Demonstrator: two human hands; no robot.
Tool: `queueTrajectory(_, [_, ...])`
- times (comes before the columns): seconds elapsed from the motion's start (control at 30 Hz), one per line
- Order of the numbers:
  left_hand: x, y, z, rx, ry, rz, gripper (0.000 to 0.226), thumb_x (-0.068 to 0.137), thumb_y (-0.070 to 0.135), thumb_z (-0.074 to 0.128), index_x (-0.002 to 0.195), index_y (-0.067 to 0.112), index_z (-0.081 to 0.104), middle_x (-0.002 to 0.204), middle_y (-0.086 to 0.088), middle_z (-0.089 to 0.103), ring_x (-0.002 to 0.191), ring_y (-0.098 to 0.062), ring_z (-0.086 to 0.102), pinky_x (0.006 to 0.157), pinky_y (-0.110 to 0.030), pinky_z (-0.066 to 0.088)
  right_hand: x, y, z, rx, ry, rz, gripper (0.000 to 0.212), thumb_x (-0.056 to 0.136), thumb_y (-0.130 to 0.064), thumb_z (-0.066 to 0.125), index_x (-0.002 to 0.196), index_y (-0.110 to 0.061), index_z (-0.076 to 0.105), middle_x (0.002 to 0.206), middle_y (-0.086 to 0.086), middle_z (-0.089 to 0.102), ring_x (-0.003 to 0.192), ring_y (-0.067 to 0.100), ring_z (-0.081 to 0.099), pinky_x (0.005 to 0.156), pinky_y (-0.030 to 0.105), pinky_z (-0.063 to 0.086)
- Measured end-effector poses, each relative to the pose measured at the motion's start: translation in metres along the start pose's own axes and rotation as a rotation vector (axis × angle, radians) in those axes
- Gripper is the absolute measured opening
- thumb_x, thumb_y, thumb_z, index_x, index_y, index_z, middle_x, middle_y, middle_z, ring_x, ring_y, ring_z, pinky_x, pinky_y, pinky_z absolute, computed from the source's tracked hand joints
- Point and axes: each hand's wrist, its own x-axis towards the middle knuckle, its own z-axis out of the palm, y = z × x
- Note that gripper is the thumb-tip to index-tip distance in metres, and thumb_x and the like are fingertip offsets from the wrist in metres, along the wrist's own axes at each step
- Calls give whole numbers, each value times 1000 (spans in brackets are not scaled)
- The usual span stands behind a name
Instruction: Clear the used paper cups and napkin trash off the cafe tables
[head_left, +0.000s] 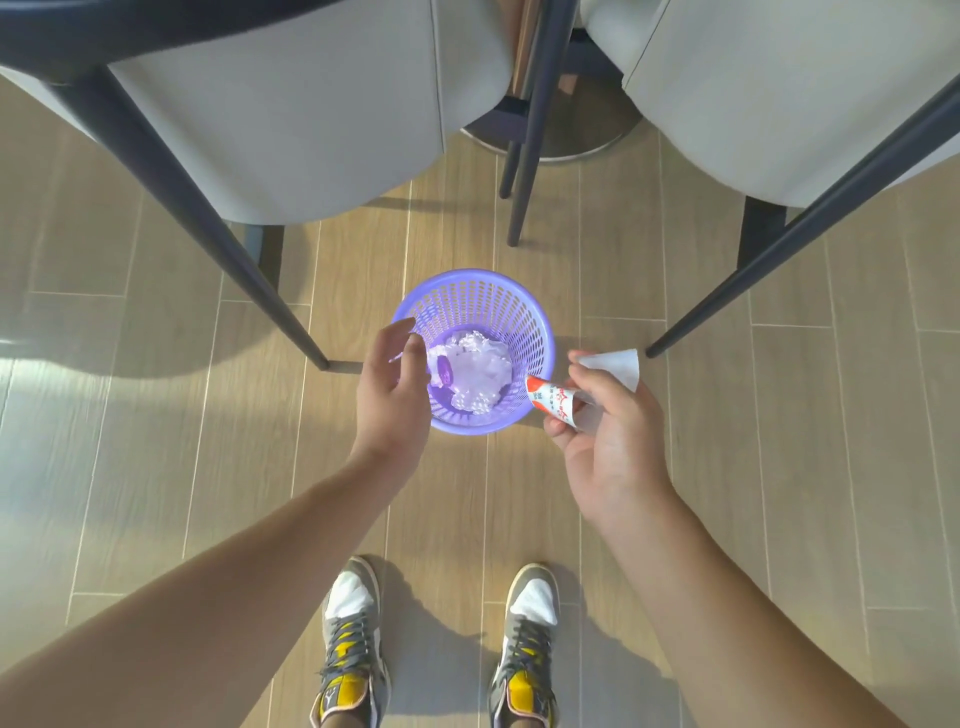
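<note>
The right hand (608, 441) grips a red-printed paper cup (553, 408) just beside the purple bin (493, 312). The left hand (387, 395) hangs loosely open above it.

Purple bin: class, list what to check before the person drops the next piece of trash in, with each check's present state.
1. Paper cup gripped by right hand: ok.
2. White paper held in the same hand: ok.
3. Cup above the purple bin's opening: not ok, it is at the right rim.
4. Left hand clear of the opening: not ok, it hangs over the left rim.
5. Room in the bin: ok, crumpled trash lies only at the bottom.
6. Cup empty: cannot tell.
</note>
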Motion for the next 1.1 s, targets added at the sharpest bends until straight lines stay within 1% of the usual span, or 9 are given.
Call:
queueTrajectory(0.1, [-10,4,-3,-47,7,25,44,93,45,47,128,24,64,120,3,68,113,-15,67,100,-41,57,-14,-1,-5,19,-30,-8,11,95,-3,64,100,-10,72,75,6,60,81,27,58,54,24,45])
queueTrajectory(0.27, [-9,8,-4,-48,14,31,45,91,48,47,125,24,64,125,-4,68,117,-23,66,91,-34,57,-7,3,3,-19,-32,-28,8,97,-7,64,104,-10,68,74,3,64,71,20,63,53,24,45])
queueTrajectory(0.47, [-7,1,-16,-60,5,14,41,93,46,46,125,27,62,117,2,68,117,-17,67,101,-45,57,54,37,34,-228,-45,102,12,101,-30,60,98,-20,66,85,4,68,86,22,64,61,25,49])
queueTrajectory(0.53, [-4,-5,-23,-72,-2,19,36,94,46,46,122,32,63,119,2,69,117,-16,67,101,-45,56,77,52,46,-319,-29,124,21,105,-37,53,98,-22,66,100,7,70,87,20,64,67,28,53])
queueTrajectory(0.63, [-1,-12,-36,-81,-8,34,20,102,39,48,116,37,62,115,4,69,110,-7,68,89,-29,58,112,75,55,-457,7,105,30,110,-43,42,90,-29,60,101,-1,65,91,19,64,90,40,55])
queueTrajectory(0.7, [-1,-13,-45,-87,-3,39,18,105,35,48,117,35,61,115,4,69,106,-1,68,87,-26,57,128,88,57,-516,0,110,33,110,-51,39,102,-29,63,109,-5,65,111,25,66,107,49,51])
queueTrajectory(0.8, [3,-16,-58,-80,24,29,35,92,45,46,122,33,61,114,9,70,106,1,68,92,-29,58,142,98,60,-530,-16,178,45,106,-61,41,137,-32,55,136,-8,58,125,27,59,110,56,47])
queueTrajectory(0.97, [12,-15,-68,-59,59,48,18,111,26,45,123,29,58,88,31,71,97,7,68,94,-36,57,146,95,59,-528,-76,259,71,88,-84,43,144,-40,46,140,-14,53,124,22,56,106,57,49])
queueTrajectory(1.1, [3,-2,-66,-94,84,55,17,108,29,47,119,30,60,90,23,71,95,6,68,94,-36,58,125,76,55,-538,-55,80,49,105,-62,44,146,-35,50,131,-17,52,121,13,51,116,52,43])
